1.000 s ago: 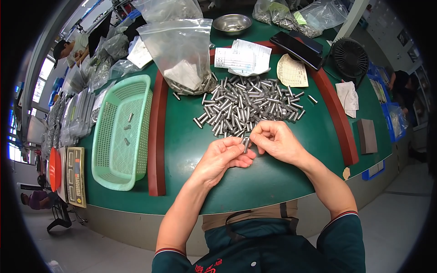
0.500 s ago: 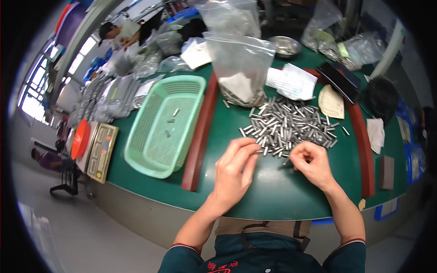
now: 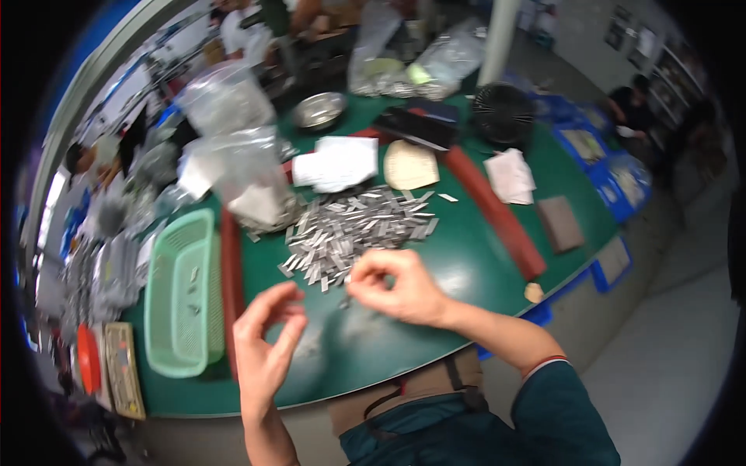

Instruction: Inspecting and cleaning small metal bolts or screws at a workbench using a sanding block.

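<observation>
A heap of short silvery metal pins (image 3: 353, 225) lies on the green tabletop. At its near edge, my right hand (image 3: 400, 287) is closed, thumb and index finger pinched together. A small dark piece (image 3: 344, 303) shows just below those fingertips; blur hides whether they hold it. To the left, apart from the heap, my left hand (image 3: 268, 338) is open, its fingers bent and the thumb spread away, nothing visible between them.
Left of a red-brown rail (image 3: 231, 287) stands a green plastic basket (image 3: 214, 311) with a few pins inside. A clear bag (image 3: 249, 171), papers (image 3: 336, 161) and a dark phone-like slab (image 3: 416, 128) border the heap. Another rail (image 3: 497, 213) runs at right.
The view has swung to the right, so the table appears turned and shifted left. My left hand has drawn away from the heap and its fingers have parted; the right stays pinched.
</observation>
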